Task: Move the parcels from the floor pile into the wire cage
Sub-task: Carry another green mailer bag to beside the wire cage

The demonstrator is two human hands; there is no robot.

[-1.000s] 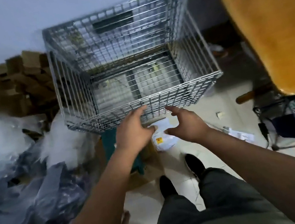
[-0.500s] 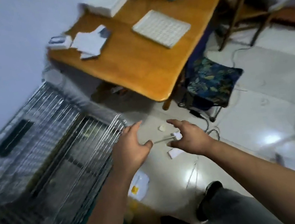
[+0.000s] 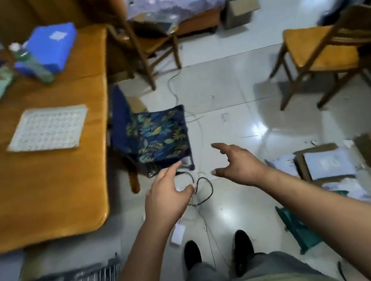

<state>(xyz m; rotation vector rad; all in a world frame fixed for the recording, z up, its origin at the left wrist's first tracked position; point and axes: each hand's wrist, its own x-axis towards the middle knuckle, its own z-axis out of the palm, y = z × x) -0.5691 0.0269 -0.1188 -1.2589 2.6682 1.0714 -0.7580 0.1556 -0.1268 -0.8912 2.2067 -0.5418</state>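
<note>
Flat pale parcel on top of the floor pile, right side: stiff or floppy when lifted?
Probably light: the flat pale parcel looks thin. May sag: it resembles a soft mailer, not a box, though blur hides detail. Its smooth face may slide on the brown cardboard beneath.

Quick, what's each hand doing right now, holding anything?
Left hand: open, fingers spread, holding nothing.
Right hand: open, fingers spread, holding nothing.

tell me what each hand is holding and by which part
Nothing. The left hand and the right hand are both open and empty.
</note>
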